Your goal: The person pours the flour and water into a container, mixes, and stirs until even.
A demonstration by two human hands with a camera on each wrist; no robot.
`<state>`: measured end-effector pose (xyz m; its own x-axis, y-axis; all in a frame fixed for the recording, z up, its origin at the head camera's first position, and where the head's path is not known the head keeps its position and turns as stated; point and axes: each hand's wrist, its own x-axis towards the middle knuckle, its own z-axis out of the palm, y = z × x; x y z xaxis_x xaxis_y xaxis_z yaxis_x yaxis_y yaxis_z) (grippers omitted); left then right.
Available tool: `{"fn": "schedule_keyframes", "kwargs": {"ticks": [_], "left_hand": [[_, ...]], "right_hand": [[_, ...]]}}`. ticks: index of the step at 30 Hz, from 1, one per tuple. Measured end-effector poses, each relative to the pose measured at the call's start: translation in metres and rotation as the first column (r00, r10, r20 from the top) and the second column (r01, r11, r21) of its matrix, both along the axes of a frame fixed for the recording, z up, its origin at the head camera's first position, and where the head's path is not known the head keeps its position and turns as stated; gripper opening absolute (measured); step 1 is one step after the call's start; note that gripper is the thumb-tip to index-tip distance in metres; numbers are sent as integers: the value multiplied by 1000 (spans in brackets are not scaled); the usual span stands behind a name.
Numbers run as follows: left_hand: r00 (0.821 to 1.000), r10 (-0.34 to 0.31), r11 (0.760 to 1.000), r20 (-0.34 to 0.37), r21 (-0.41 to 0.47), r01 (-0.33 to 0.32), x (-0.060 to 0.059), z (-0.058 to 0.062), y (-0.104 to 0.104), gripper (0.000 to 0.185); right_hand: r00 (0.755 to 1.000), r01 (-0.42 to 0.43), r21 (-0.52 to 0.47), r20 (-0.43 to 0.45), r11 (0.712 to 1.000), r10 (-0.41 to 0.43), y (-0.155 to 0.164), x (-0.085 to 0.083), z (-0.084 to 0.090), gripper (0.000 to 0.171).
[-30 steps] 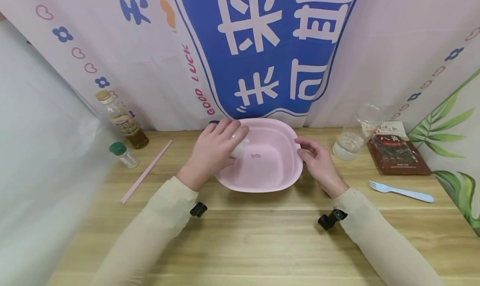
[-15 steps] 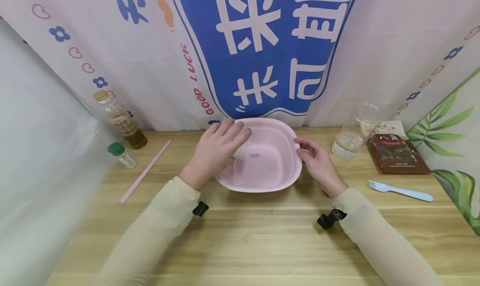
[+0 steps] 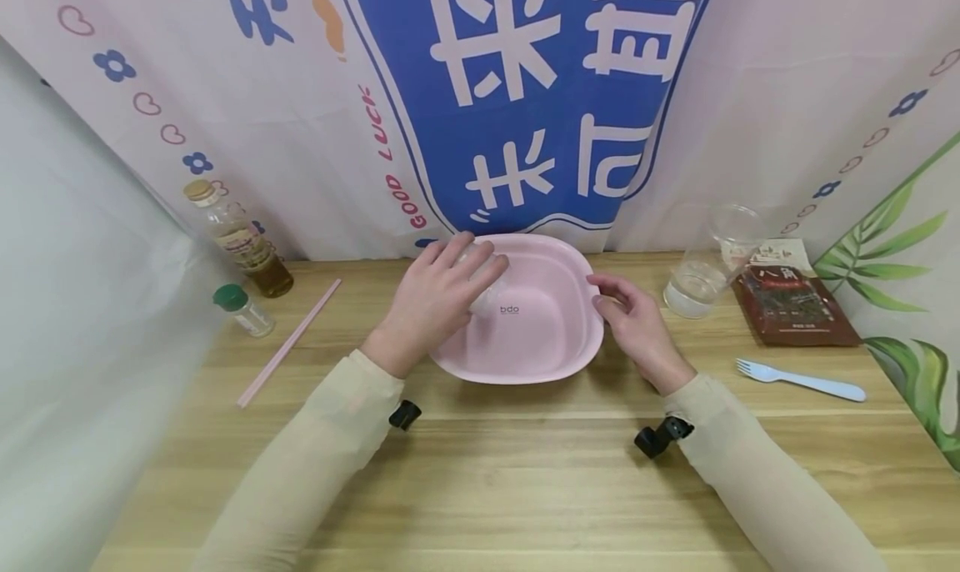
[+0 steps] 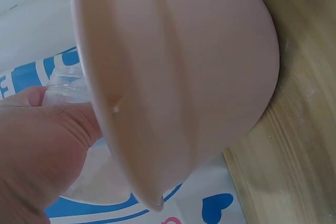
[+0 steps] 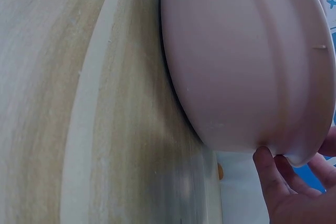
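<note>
A pink basin (image 3: 525,373) marked "bdo" stands on the wooden table, at the middle back. My left hand (image 3: 429,303) grips a small clear jar (image 3: 489,282) and holds it tilted over the basin's left rim. The left wrist view shows the jar's mouth (image 4: 62,88) just past the basin's outer wall (image 4: 184,77), beside my left hand (image 4: 37,150). My right hand (image 3: 633,326) holds the basin's right rim. Its fingertips (image 5: 269,167) curl under that rim, below the basin (image 5: 247,61). What is inside the jar cannot be made out.
At the back left are an oil bottle (image 3: 238,240), a small green-capped jar (image 3: 242,308) and a pink stick (image 3: 288,343). To the right are a clear cup of water (image 3: 697,287), a brown packet (image 3: 795,303) and a pale blue fork (image 3: 801,380). A hanging cloth closes the back.
My left hand and the jar have crept slightly up and right over the basin. My right hand stays on the rim.
</note>
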<state>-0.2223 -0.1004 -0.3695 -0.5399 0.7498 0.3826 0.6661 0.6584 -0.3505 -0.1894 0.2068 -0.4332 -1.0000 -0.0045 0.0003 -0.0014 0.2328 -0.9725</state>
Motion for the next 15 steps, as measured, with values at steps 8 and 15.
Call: {"fn": "schedule_keyframes", "kwargs": {"ticks": [8, 15], "left_hand": [[999, 1, 1000, 39, 6, -1, -2, -3, 0, 85], [998, 23, 1000, 55, 12, -24, -2, -2, 2, 87]], "right_hand": [[1000, -2, 2, 2, 1000, 2, 0, 0, 0, 42], [1000, -3, -3, -1, 1000, 3, 0, 0, 0, 42]]}}
